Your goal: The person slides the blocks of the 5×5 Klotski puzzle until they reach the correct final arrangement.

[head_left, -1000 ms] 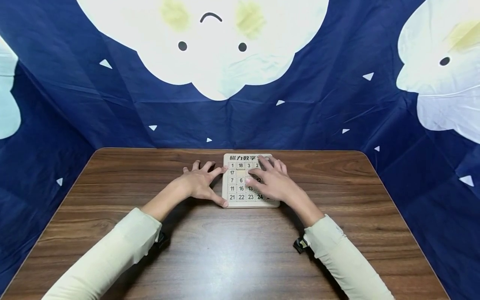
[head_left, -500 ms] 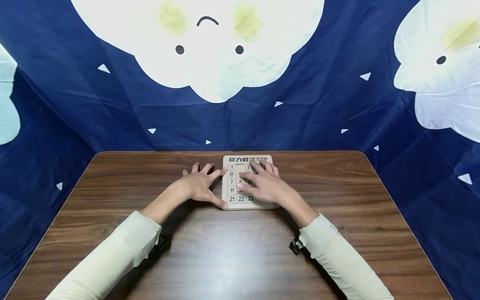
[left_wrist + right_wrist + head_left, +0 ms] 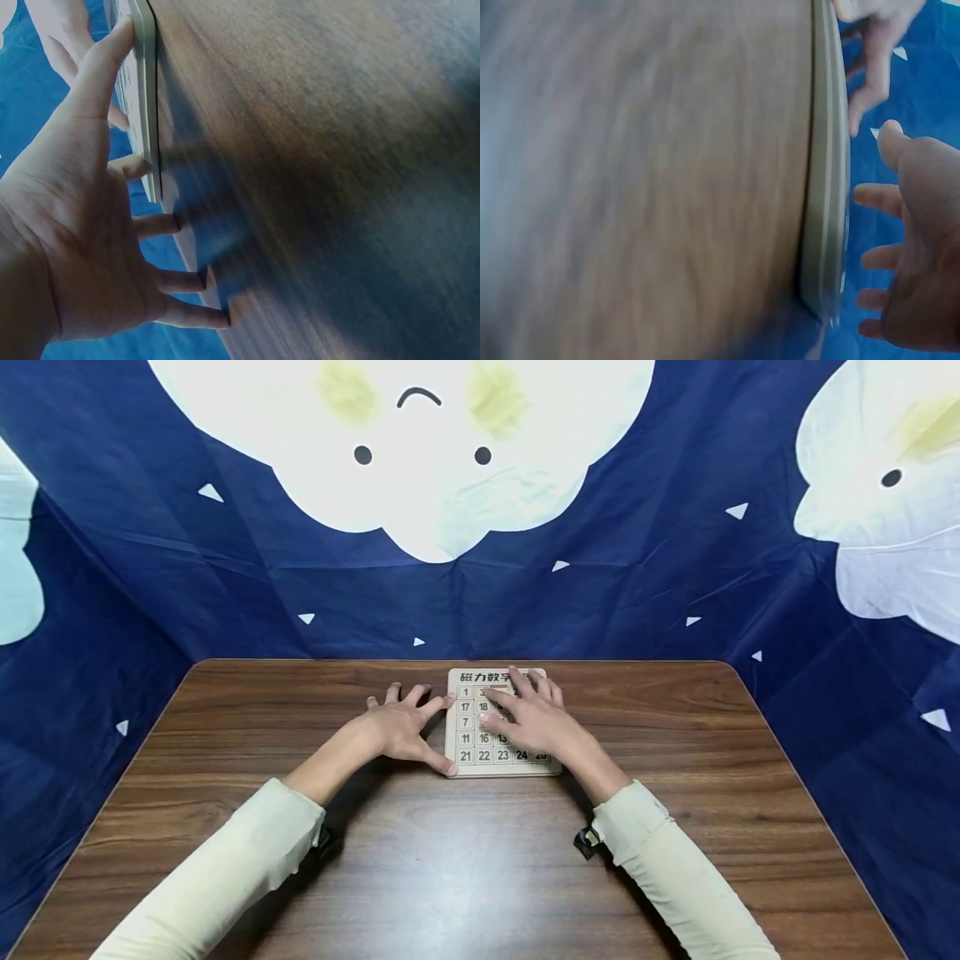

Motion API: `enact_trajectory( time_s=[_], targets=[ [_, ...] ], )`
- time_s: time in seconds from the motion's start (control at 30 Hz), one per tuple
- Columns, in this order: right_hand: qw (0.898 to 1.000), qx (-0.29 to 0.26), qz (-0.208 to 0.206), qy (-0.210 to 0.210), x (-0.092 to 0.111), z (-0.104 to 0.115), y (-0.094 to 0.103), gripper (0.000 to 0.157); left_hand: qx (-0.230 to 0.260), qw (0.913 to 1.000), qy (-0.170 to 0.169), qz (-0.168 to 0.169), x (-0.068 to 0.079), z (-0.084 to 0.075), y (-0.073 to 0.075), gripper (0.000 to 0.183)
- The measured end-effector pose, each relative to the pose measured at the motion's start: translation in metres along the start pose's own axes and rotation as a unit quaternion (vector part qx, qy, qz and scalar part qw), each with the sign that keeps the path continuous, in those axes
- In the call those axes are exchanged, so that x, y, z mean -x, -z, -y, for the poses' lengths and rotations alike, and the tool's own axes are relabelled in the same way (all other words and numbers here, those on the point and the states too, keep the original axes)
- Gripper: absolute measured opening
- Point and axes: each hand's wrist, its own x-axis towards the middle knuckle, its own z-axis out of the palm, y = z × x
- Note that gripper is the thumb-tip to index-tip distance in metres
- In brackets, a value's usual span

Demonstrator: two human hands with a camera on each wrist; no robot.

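A pale number sliding puzzle (image 3: 503, 770) lies flat near the table's far edge, with numbered square tiles in rows. My left hand (image 3: 395, 730) has its fingers spread. Its thumb touches the puzzle's lower left corner and its index finger the upper left edge; in the left wrist view the other fingers of this left hand (image 3: 90, 240) reach down to the table. Over the tiles is my right hand (image 3: 543, 722), its index fingertip at the 3 tile (image 3: 482, 692) in the top row. Below that sits the 18 tile (image 3: 483, 707). My right hand hides many tiles on the right.
The brown wood-grain table (image 3: 450, 860) extends around the puzzle on all sides. Behind and beside it hangs a dark blue cloth (image 3: 360, 597) with white cloud shapes. Both forearms wear light sleeves (image 3: 247, 843), with a small black device under each wrist.
The 18 tile has slid down from the top row to the second row. The 3 tile has then slid left into its place, with my right hand moving over them. My left hand stays put.
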Motion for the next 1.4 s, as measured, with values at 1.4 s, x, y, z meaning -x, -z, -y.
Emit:
enact_trajectory(
  time_s=[1.4],
  targets=[
    [0.999,0.036,-0.008,-0.016,0.028,-0.005,0.008,0.064,0.002,1.0000,0.002,0.008,-0.002,0.002,0.000,0.134]
  ],
)
